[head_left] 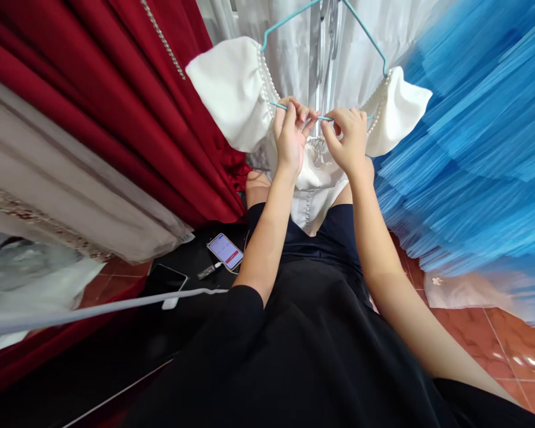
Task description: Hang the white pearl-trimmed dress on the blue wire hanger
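A white dress (227, 89) with puffed sleeves and pearl-bead trim hangs from a light blue wire hanger (290, 22) in front of me. Its bodice (314, 199) drops between my knees, with a row of small beads down the middle. My left hand (293, 137) pinches the hanger's lower bar beside the left sleeve, palm partly turned up. Close to it on the right, my right hand (348, 138) grips the same bar between thumb and fingers. A short stretch of the bar shows between the two hands; the rest of it is partly behind my fingers.
Red fabric (196, 119) and a beige garment (71, 154) hang close on the left. Blue tulle (477, 148) fills the right side. A lit phone (225, 251) and a dark phone (167, 278) lie on a black surface by my left arm, near cables.
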